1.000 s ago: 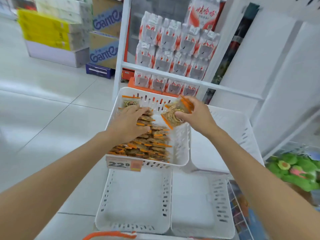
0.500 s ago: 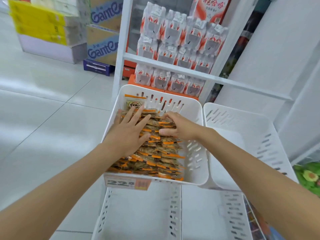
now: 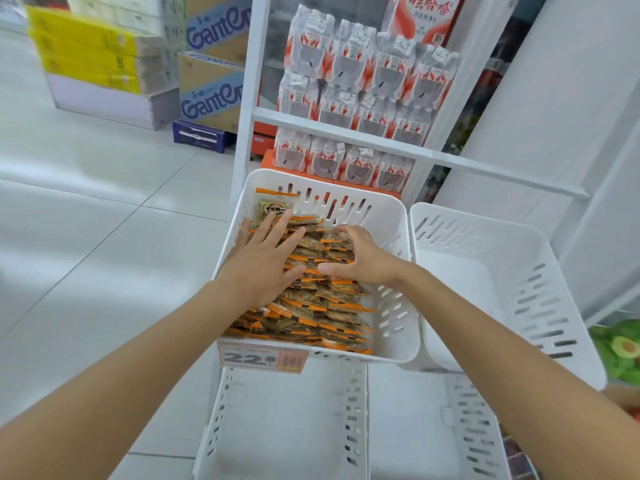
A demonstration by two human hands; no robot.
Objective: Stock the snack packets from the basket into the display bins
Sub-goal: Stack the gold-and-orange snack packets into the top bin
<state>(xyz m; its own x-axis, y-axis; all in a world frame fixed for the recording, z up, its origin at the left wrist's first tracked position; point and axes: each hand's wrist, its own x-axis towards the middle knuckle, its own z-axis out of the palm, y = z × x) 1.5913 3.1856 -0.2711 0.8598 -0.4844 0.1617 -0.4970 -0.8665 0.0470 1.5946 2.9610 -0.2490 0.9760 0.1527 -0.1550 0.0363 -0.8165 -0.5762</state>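
A white slotted display bin (image 3: 401, 216) on the top tier holds rows of orange-edged snack packets (image 3: 311, 306), filling its left and middle. My left hand (image 3: 263, 268) lies flat on the left row with its fingers spread. Just right of it, my right hand (image 3: 363, 261) rests on the middle row, fingers curled over the tops of a few packets and thumb on their near side. One packet (image 3: 275, 206) stands upright against the bin's back wall. The basket is out of view.
A price tag (image 3: 263, 358) reading 22.8 hangs on the bin's front. An empty white bin (image 3: 485, 237) sits to the right, and two more bins (image 3: 287, 427) lie below. Behind stand bottled-water packs (image 3: 363, 81) on a white rack, cartons (image 3: 211, 88) at left, green plush toys (image 3: 620, 348) at right.
A second ago my right hand held packets above the bin's right side. It has since come down onto the stack, and its fingers have curled. My left hand stayed on the packets.
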